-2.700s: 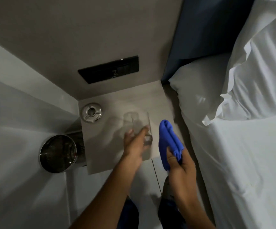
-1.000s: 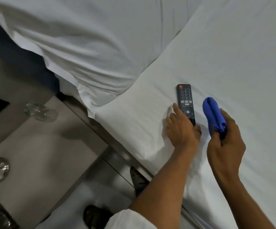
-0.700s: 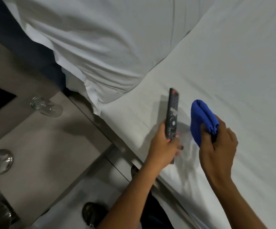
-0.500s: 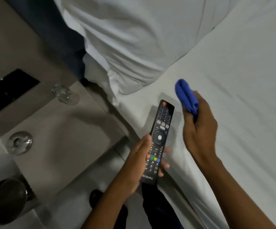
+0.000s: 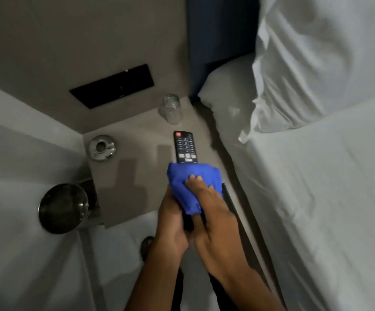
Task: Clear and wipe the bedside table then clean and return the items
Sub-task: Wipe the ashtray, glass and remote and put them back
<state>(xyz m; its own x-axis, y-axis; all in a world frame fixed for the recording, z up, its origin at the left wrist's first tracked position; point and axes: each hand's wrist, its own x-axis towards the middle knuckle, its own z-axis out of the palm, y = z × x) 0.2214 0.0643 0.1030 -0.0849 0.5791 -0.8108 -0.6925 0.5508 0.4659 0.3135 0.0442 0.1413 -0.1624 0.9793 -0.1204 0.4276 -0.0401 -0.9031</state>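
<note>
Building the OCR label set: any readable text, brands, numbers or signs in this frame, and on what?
None can be read.
remote: key markings and the label strip above the blue cloth are blurred.
black wall panel: only small pale marks, too small to read.

Bed (image 5: 316,198), pillow (image 5: 316,63), metal bin (image 5: 63,208)

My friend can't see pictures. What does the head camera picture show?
Two hands hold a black remote above a grey bedside table: the left hand grips it, and the right hand rubs it with a blue cloth. On the table stand a glass and a metal ashtray.
</note>
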